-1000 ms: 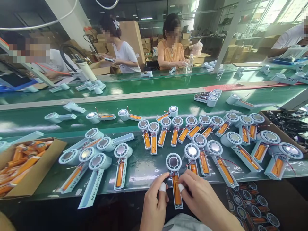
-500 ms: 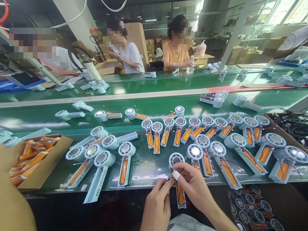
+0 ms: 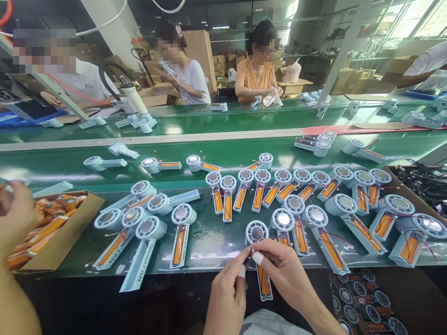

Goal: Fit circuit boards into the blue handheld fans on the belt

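Note:
A white fan unit point(image 3: 257, 231) with a round head and an orange battery point(image 3: 264, 281) in its handle lies at the bench's front edge, its handle pointing toward me. Over its neck, my left hand point(image 3: 230, 288) pinches something small and dark, mostly hidden by the fingers. Close against it, my right hand point(image 3: 279, 270) has thumb and forefinger pressed together at a tiny part, too small to name. White coverings wrap a fingertip on each hand. More fan units with orange batteries and thin red wires point(image 3: 324, 239) lie to the right.
Fan shells point(image 3: 150, 230) lie left of my hands, beside a cardboard box of orange batteries point(image 3: 66, 246). A neighbour's arm point(image 3: 14, 232) reaches in at far left. A green conveyor point(image 3: 167, 179) runs behind. Boxes of dark parts point(image 3: 422, 186) and fan units point(image 3: 349, 298) stand right.
My hands stay together at the fan's neck with slightly shifted fingers. The neighbour's hand has come into view over the battery box. Fans on the conveyor have shifted slightly right.

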`<move>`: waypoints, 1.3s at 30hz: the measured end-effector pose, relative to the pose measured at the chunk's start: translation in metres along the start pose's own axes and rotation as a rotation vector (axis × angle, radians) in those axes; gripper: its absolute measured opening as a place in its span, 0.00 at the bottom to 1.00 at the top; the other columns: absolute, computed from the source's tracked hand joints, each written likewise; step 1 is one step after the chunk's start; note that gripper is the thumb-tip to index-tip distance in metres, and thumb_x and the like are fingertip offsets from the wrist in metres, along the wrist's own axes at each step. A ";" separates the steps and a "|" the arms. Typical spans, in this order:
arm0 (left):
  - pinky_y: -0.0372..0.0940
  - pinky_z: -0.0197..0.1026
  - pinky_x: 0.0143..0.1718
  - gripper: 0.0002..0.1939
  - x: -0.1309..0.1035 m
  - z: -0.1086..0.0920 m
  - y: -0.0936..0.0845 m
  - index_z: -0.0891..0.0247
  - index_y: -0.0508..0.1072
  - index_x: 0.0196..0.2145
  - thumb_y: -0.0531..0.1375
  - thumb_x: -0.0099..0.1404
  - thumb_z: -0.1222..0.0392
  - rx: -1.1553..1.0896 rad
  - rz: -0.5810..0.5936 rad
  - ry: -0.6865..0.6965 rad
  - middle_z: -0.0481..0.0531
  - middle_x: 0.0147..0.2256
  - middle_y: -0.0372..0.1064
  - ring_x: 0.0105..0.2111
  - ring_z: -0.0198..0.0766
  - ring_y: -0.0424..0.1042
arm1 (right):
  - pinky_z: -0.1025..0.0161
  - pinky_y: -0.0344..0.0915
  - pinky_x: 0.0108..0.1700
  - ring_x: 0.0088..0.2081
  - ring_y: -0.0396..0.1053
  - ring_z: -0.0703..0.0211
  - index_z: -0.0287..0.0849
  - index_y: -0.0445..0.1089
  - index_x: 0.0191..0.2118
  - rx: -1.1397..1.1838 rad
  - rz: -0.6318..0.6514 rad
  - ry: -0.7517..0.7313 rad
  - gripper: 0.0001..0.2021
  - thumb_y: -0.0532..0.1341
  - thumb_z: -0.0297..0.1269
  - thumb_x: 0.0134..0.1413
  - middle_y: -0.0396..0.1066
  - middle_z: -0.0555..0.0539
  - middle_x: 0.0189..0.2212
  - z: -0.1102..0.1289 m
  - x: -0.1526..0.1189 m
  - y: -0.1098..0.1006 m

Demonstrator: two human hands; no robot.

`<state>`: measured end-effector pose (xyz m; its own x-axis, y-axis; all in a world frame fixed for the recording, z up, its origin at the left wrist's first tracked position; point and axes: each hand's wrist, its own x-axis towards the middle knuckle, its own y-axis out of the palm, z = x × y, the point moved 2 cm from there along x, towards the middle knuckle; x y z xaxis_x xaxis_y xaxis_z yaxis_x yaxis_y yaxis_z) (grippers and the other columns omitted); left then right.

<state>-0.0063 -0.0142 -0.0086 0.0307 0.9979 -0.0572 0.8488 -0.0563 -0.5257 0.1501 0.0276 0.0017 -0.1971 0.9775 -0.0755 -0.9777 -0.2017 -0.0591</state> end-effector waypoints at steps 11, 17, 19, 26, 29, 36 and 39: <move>0.76 0.42 0.32 0.15 -0.002 0.002 0.007 0.59 0.76 0.45 0.55 0.66 0.53 -0.265 -0.179 -0.177 0.55 0.41 0.82 0.29 0.41 0.80 | 0.62 0.70 0.37 0.34 0.71 0.57 0.43 0.74 0.38 -0.531 0.012 -0.280 0.11 0.54 0.27 0.61 0.72 0.45 0.34 0.011 -0.001 0.001; 0.76 0.41 0.43 0.16 -0.006 0.004 0.002 0.59 0.77 0.50 0.54 0.69 0.61 0.029 -0.149 0.037 0.55 0.45 0.82 0.41 0.44 0.82 | 0.56 0.73 0.40 0.38 0.74 0.51 0.43 0.73 0.44 -0.832 0.080 -0.366 0.15 0.50 0.25 0.65 0.73 0.42 0.40 0.014 -0.006 0.002; 0.75 0.40 0.47 0.17 -0.008 0.006 0.004 0.60 0.75 0.53 0.53 0.71 0.63 0.127 -0.169 0.126 0.56 0.48 0.80 0.46 0.44 0.81 | 0.56 0.73 0.40 0.38 0.74 0.51 0.43 0.73 0.43 -0.865 0.074 -0.375 0.15 0.49 0.24 0.65 0.73 0.42 0.40 0.016 -0.006 0.004; 0.74 0.40 0.49 0.20 -0.002 0.001 -0.004 0.61 0.76 0.54 0.51 0.70 0.67 0.189 -0.134 0.250 0.57 0.48 0.80 0.47 0.44 0.80 | 0.63 0.70 0.39 0.37 0.74 0.57 0.44 0.73 0.43 -0.654 0.119 -0.329 0.14 0.50 0.25 0.65 0.74 0.45 0.37 0.020 0.003 -0.002; 0.75 0.36 0.40 0.16 0.007 -0.005 -0.016 0.58 0.79 0.48 0.53 0.70 0.64 0.075 -0.071 0.219 0.51 0.36 0.82 0.34 0.39 0.81 | 0.64 0.69 0.41 0.39 0.73 0.57 0.46 0.74 0.46 -0.550 0.240 -0.300 0.14 0.54 0.25 0.65 0.74 0.47 0.39 0.025 0.008 -0.010; 0.75 0.40 0.43 0.16 0.016 -0.013 -0.017 0.57 0.80 0.47 0.53 0.70 0.64 0.007 -0.040 0.226 0.53 0.41 0.82 0.37 0.40 0.81 | 0.61 0.68 0.43 0.41 0.71 0.55 0.46 0.75 0.45 -0.602 0.144 -0.334 0.15 0.53 0.25 0.65 0.73 0.45 0.40 0.020 0.006 -0.010; 0.74 0.45 0.49 0.17 0.005 -0.014 -0.005 0.58 0.78 0.50 0.53 0.71 0.58 -0.035 -0.076 0.122 0.57 0.48 0.80 0.46 0.46 0.80 | 0.60 0.66 0.39 0.37 0.70 0.54 0.46 0.75 0.45 -0.673 0.091 -0.260 0.14 0.51 0.32 0.68 0.72 0.44 0.37 0.023 0.001 -0.008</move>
<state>-0.0030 -0.0089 0.0061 0.0280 0.9959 0.0863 0.8691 0.0184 -0.4943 0.1565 0.0314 0.0254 -0.3686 0.9212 0.1246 -0.7162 -0.1960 -0.6698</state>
